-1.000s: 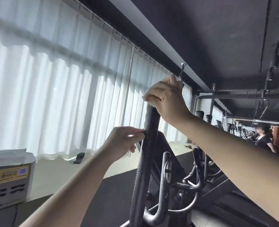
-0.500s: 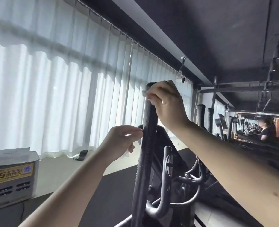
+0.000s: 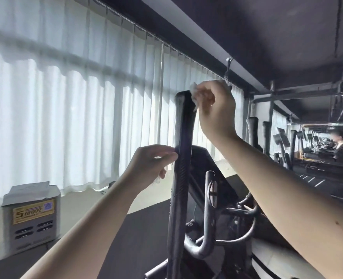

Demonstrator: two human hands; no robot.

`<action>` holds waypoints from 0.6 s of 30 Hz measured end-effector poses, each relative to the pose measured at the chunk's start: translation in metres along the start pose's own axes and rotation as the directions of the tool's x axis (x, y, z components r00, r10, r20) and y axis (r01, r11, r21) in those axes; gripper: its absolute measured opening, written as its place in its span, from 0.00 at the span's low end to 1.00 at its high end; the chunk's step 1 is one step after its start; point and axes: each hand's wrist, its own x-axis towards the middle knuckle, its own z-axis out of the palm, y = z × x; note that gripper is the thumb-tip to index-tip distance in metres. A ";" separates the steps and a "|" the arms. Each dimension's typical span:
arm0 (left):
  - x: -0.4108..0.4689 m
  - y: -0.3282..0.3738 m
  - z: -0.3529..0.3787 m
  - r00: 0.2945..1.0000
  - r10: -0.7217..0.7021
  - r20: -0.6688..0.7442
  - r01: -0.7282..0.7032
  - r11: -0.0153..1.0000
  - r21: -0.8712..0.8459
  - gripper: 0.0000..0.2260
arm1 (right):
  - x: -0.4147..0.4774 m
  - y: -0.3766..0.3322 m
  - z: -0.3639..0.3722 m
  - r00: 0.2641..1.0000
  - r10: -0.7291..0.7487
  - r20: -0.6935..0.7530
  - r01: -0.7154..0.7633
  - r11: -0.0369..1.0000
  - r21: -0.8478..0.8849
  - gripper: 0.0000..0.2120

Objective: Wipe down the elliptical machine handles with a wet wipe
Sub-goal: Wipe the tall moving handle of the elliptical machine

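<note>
Handle [image 3: 181,158] upright between hands: right hand [image 3: 217,109] pinches wet wipe [image 3: 193,90] against top, left hand [image 3: 150,166] grips mid-shaft.

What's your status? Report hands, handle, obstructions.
Right hand pinches wet wipe at top of elliptical handle. Left hand pinches it mid-shaft. Nothing in the way.
</note>
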 end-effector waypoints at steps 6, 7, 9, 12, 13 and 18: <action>0.001 0.002 0.002 0.999 -0.005 -0.051 0.007 0.999 0.037 0.03 | -0.080 -0.003 -0.004 0.974 0.100 0.204 -0.124 0.986 0.109 0.06; 0.000 0.003 0.002 0.998 -0.009 -0.058 0.011 0.999 0.035 0.03 | -0.087 -0.004 -0.006 0.965 0.130 0.226 -0.160 0.980 0.122 0.06; 0.000 0.006 0.002 0.998 -0.012 -0.061 0.015 0.999 0.044 0.04 | -0.078 -0.003 -0.006 0.954 0.181 0.239 -0.221 0.963 0.153 0.06; 0.000 0.011 0.000 0.999 -0.017 -0.049 0.020 0.997 0.069 0.06 | -0.033 -0.005 0.002 0.951 0.254 0.176 -0.289 0.932 0.218 0.06; 0.000 0.012 0.000 0.999 -0.021 -0.047 0.025 0.997 0.071 0.06 | -0.018 -0.005 0.004 0.957 0.255 0.141 -0.282 0.933 0.222 0.06; 0.000 0.010 0.002 0.997 -0.045 -0.064 0.049 0.997 0.056 0.04 | -0.016 0.004 0.011 0.957 0.277 0.090 -0.290 0.922 0.255 0.06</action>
